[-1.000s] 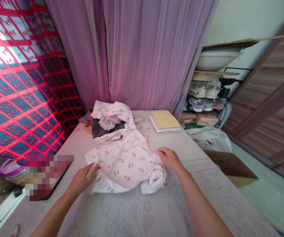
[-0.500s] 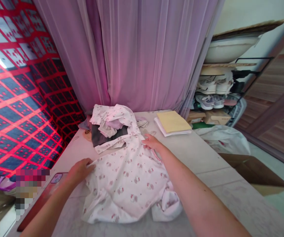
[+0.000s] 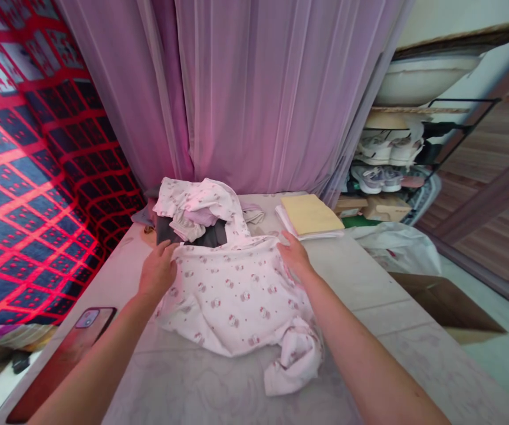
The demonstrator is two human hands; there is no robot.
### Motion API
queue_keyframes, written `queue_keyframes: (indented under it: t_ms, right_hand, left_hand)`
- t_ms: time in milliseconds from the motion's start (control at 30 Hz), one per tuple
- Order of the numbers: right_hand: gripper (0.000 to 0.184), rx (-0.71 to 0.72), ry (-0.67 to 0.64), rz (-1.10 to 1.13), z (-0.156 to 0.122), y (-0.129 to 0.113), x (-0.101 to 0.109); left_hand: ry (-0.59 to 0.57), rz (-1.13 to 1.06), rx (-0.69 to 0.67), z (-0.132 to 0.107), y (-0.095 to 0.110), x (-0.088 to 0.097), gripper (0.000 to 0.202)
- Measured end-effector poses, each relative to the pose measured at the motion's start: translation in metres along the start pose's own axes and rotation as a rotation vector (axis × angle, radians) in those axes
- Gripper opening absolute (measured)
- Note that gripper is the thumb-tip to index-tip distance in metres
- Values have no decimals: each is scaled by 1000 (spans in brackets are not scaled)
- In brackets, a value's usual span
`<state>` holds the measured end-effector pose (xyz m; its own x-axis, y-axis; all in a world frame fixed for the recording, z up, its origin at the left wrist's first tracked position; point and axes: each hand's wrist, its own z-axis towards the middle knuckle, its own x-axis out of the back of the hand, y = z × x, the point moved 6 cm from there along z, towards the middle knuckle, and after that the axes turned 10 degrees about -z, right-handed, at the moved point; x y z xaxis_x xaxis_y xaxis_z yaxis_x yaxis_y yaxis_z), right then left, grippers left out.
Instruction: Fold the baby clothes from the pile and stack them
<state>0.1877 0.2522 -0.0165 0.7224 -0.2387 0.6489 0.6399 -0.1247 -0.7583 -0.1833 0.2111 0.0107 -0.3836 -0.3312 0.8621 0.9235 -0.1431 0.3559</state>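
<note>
A white garment with small printed cartoon figures (image 3: 232, 289) is spread between my two hands over the table. My left hand (image 3: 160, 268) pinches its upper left edge. At the upper right corner, my right hand (image 3: 293, 254) grips the same edge, which is pulled fairly straight. One bunched sleeve-like part (image 3: 294, 357) hangs toward me at the lower right. Just beyond the edge lies a pile with a matching printed cloth (image 3: 225, 203), a lilac piece (image 3: 203, 216) and a dark grey cloth (image 3: 212, 236). Whether the matching cloth belongs to the same garment I cannot tell.
A red phone (image 3: 59, 369) lies on the table (image 3: 183, 389) at the left. Folded yellow cloth (image 3: 311, 214) on white cloth sits at the back right. Right of the table are an open cardboard box (image 3: 444, 301) and a shoe rack (image 3: 446, 147). Purple curtains (image 3: 254, 94) hang behind.
My left hand has moved up and away along the garment, and my right hand slightly right. The garment's upper edge is now stretched between them, and its lower edge has risen from the front.
</note>
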Motion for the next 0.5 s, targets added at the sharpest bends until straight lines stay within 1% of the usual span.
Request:
queue_keyframes:
  t_ms: [33,100,133,200,267,333,433,500]
  right_hand:
    - [43,-10,-52,6,-9,3,5]
    - [34,-3,-196,-12,-33,12,16]
    - [30,20,-275,-52,-47,17,22]
    - [27,59,-364,-164,-77,27,38]
    - [29,42,-426,-219,-106,40,50]
    - [32,5,-472,-205,-132,51,56]
    - [36,15,-486,-168,-163,56,57]
    - [41,52,-461,-233,-178,53,55]
  left_hand:
    - [-37,-45,-66,-12,6,-4,41]
    - [-161,-143,-182,-42,15,-12,38]
    - [-225,-178,-213,-57,17,-15,39]
    - [-315,-214,-219,-83,19,-18,42]
    - [-351,-211,-187,-99,16,-18,43]
    - [-367,-189,-130,-105,13,-17,43]
    - [-365,-162,7,-106,7,-14,46]
    - [-341,-175,113,-107,4,-9,48]
